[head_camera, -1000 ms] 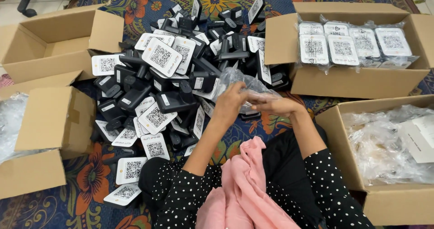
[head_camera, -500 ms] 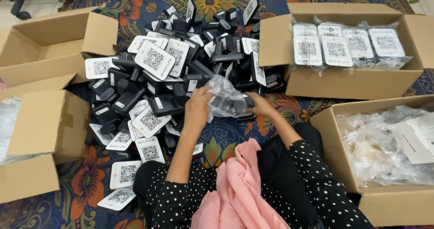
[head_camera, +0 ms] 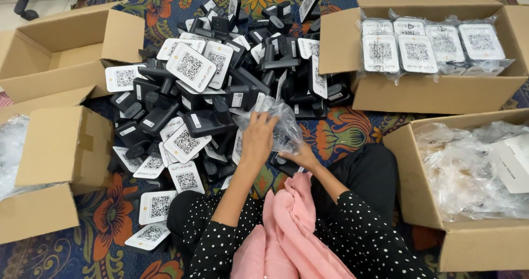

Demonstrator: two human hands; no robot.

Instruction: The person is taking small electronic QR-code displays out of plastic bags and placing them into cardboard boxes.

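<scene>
Closest to me, above the pink scarf [head_camera: 292, 229], my right hand [head_camera: 300, 156] pinches the crinkled clear plastic bag's [head_camera: 278, 122] lower edge while my left hand [head_camera: 258, 138] grips its side, holding it beside the heap of black stands with white code cards [head_camera: 204, 97], cardboard boxes [head_camera: 419, 86] beyond.

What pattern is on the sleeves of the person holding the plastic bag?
Black with small white polka dots, on both sleeves, seen best in the head view, the only one.
</scene>
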